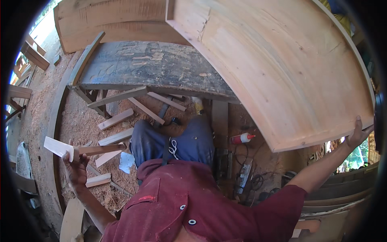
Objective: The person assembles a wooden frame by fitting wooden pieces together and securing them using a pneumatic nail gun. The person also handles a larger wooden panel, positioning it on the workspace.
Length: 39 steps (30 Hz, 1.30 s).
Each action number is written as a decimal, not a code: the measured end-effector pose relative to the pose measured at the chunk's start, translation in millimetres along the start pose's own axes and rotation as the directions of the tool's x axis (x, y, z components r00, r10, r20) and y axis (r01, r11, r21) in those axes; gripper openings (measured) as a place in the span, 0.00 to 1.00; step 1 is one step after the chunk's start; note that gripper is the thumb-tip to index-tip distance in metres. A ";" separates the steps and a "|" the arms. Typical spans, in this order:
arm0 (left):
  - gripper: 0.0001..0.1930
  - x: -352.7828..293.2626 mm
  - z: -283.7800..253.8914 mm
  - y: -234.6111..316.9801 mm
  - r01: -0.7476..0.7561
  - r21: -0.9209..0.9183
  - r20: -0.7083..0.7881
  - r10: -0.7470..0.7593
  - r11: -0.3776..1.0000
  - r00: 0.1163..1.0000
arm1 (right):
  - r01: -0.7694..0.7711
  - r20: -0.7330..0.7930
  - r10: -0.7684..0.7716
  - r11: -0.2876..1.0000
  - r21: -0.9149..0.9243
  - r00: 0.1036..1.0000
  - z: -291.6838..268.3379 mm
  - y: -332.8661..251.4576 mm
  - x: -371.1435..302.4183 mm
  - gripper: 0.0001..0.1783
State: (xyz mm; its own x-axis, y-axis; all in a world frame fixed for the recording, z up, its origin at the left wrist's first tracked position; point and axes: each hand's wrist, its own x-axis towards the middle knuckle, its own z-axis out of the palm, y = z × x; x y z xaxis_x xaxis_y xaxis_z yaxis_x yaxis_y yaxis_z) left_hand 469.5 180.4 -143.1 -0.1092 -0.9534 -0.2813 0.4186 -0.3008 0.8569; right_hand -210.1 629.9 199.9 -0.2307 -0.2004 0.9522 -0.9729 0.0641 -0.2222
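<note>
Board [282,68]: large pale wooden panel, tilted, spanning the upper right of the view, its lower corner resting in the right hand [358,135], whose fingers wrap the edge. Beneath and left of it stands a dark workbench [153,68], its top bare and scuffed. Sawdust floor [80,121] carries scattered wood offcuts [116,119]. Left hand [74,165], out to the left over the sawdust, fingers closed around a short wood strip [98,149] with a white paper piece [58,147]. Glue bottle [242,138], white with a red cap, lies below the board.
</note>
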 end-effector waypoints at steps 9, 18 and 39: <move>0.37 -14.5 -5.4 -3.3 -0.054 0.068 -0.075 0.059 0.996 0.995 | -0.195 -0.203 0.169 0.973 -0.119 0.964 -37.4 61.1 -49.7 0.28; 0.34 -48.8 -5.6 25.3 -0.128 -0.047 -0.122 0.121 0.991 0.985 | 0.642 0.535 -0.393 0.223 -0.734 0.748 -50.6 39.3 -91.5 0.22; 0.33 -56.4 24.1 133.1 -0.348 0.124 0.118 0.334 0.929 0.935 | -0.854 -0.373 0.902 0.362 0.373 0.219 65.1 222.8 -421.7 0.31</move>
State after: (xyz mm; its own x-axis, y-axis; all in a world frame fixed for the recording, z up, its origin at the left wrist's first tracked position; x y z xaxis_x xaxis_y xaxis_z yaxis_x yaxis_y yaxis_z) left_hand 509.6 193.5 -2.7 -0.0688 -0.9948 0.0745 0.3149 0.0492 0.9478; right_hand -330.6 665.1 -264.8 -0.9214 0.3788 0.0864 -0.1612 -0.1704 -0.9721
